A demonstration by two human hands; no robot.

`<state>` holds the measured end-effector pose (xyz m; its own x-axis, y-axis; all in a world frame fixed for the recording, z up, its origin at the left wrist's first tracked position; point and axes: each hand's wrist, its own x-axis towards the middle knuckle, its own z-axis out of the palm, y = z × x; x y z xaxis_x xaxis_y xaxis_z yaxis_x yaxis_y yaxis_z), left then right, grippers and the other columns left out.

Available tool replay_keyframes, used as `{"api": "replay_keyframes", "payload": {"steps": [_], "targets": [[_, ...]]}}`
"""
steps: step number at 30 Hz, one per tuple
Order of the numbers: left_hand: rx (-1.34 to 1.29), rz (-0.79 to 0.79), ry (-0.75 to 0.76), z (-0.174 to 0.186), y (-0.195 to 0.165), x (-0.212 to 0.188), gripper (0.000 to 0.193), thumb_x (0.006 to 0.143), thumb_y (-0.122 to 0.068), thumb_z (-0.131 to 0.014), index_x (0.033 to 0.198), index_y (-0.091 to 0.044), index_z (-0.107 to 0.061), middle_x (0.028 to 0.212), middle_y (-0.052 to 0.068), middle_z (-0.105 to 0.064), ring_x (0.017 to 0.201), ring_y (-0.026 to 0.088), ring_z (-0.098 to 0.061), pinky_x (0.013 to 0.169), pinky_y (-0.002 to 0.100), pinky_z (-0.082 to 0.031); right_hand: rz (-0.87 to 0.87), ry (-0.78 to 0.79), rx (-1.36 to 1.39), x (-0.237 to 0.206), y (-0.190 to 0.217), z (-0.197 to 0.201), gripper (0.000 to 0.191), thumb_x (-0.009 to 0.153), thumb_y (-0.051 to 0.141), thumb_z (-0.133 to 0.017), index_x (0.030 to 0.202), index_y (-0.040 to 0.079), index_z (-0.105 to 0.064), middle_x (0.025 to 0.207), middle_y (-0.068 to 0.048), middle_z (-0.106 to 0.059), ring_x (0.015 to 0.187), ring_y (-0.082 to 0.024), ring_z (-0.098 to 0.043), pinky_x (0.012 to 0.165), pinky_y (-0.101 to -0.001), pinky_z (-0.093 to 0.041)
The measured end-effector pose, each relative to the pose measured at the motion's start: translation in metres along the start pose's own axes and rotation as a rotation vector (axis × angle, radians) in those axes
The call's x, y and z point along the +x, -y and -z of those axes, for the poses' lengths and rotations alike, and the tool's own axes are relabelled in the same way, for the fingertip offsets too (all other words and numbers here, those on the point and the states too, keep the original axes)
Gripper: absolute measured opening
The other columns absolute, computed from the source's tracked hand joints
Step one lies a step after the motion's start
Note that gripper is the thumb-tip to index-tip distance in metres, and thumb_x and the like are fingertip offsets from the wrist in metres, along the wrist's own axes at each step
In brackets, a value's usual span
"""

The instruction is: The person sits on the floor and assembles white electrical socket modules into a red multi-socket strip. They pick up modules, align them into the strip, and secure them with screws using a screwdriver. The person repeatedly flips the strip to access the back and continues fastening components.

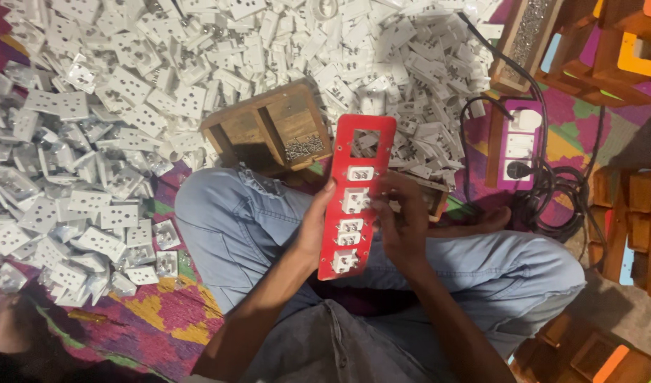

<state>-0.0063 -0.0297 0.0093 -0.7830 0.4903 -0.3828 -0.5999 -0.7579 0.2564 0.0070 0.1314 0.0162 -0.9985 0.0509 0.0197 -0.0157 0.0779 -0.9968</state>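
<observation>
I hold a long red plastic panel [358,195] upright over my crossed legs. It carries several white switch and socket modules, and its top square cutout is empty. My left hand [315,225] grips the panel's left edge, thumb on the front. My right hand [400,221] rests at the panel's right edge, fingers curled by the middle modules; anything small in those fingers is hidden.
A large heap of white socket parts [127,99] covers the floor ahead and to the left. A wooden tray [268,128] holds small screws [304,147]. A purple extension board [517,145] with black cables lies right. Wooden boxes [623,50] stand at the right.
</observation>
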Motion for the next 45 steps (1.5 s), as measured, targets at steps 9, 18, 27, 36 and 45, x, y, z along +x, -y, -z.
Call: {"api": "replay_keyframes", "payload": {"steps": [9, 18, 27, 36, 45], "targets": [[1.236, -0.643, 0.03, -0.031, -0.025, -0.023, 0.075, 0.081, -0.022, -0.089, 0.142, -0.005, -0.05, 0.133, 0.014, -0.063, 0.125, 0.026, -0.068, 0.103, 0.039, -0.057, -0.11, -0.477, 0.307, 0.029, -0.01, 0.038, 0.033, 0.114, 0.027, -0.049, 0.141, 0.008, -0.053, 0.118, -0.003, -0.063, 0.099, -0.01, -0.06, 0.085, -0.0257, -0.051], [1.801, -0.558, -0.308, -0.031, -0.027, -0.019, 0.095, 0.065, -0.031, -0.092, 0.141, 0.002, -0.044, 0.143, 0.029, -0.05, 0.118, 0.043, -0.059, 0.091, 0.05, -0.053, 0.027, -0.519, 0.393, 0.033, -0.022, 0.074, 0.022, 0.114, 0.029, -0.061, 0.123, 0.009, -0.06, 0.097, 0.001, -0.062, 0.084, -0.009, -0.058, 0.071, -0.0244, -0.044], [1.933, -0.714, -0.312, -0.002, -0.008, -0.012, 0.078, 0.071, -0.022, -0.083, 0.138, 0.003, -0.051, 0.115, 0.018, -0.058, 0.107, 0.036, -0.059, 0.081, 0.048, -0.049, 0.075, -0.32, -0.348, 0.031, 0.013, 0.023, 0.019, 0.115, 0.017, -0.057, 0.115, 0.001, -0.067, 0.091, -0.002, -0.067, 0.082, -0.01, -0.061, 0.077, -0.0259, -0.049], [2.139, -0.651, -0.159, 0.029, 0.009, 0.0, 0.034, 0.08, -0.016, -0.067, 0.113, -0.01, -0.068, 0.114, 0.015, -0.069, 0.118, 0.035, -0.061, 0.102, 0.05, -0.044, 0.466, 0.538, -0.804, 0.092, 0.006, -0.101, 0.025, 0.087, 0.004, -0.072, 0.112, 0.003, -0.072, 0.11, -0.014, -0.07, 0.109, -0.035, -0.062, 0.093, -0.0422, -0.051], [2.237, -0.665, -0.318, 0.019, -0.004, 0.0, 0.049, 0.074, -0.02, -0.07, 0.118, 0.002, -0.069, 0.118, 0.022, -0.068, 0.116, 0.038, -0.057, 0.101, 0.046, -0.042, 0.574, 0.837, -1.13, 0.144, -0.062, -0.145, 0.027, 0.068, -0.003, -0.064, 0.095, -0.002, -0.069, 0.099, -0.02, -0.068, 0.098, -0.038, -0.067, 0.082, -0.0442, -0.056]]}}
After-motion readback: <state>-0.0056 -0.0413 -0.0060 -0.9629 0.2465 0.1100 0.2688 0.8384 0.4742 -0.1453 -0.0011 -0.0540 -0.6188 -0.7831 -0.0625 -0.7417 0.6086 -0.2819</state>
